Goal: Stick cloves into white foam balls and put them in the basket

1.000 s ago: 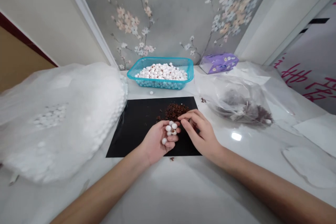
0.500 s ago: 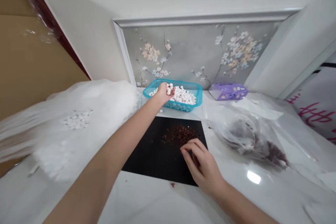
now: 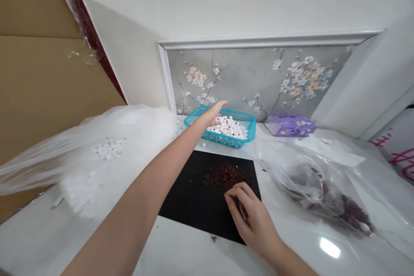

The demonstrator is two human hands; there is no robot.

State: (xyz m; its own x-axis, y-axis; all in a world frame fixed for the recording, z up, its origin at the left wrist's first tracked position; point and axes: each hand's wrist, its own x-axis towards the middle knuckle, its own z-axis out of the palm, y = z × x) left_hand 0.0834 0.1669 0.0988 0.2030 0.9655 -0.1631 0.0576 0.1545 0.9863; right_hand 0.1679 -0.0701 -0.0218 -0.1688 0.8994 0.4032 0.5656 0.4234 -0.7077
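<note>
My left hand (image 3: pixel 213 115) reaches into a blue plastic basket (image 3: pixel 251 131) of small white balls (image 3: pixel 230 127). Its thumb and fingers are apart, and the fingers touch or hover just over the balls. Below the basket, dark reddish-brown flakes (image 3: pixel 228 175) lie in a loose heap on a black mat (image 3: pixel 190 198). Beside that heap, over the mat's right part, my right hand (image 3: pixel 250 215) has its thumb and forefinger tips pressed together. Whatever they pinch, if anything, is too small to make out.
On the left bulges a big clear bag of white balls (image 3: pixel 136 129), by a cardboard box (image 3: pixel 48 77). To the right lies a clear bag (image 3: pixel 310 177) with dark contents. A purple tissue pack (image 3: pixel 291 126) rests against the wall. One flake (image 3: pixel 214 239) lies on the white tabletop (image 3: pixel 181 250).
My left hand has opened from its cupped hold on several white balls, which no longer show in it. My right hand keeps its pinch by the flakes. The camera view has shifted slightly.
</note>
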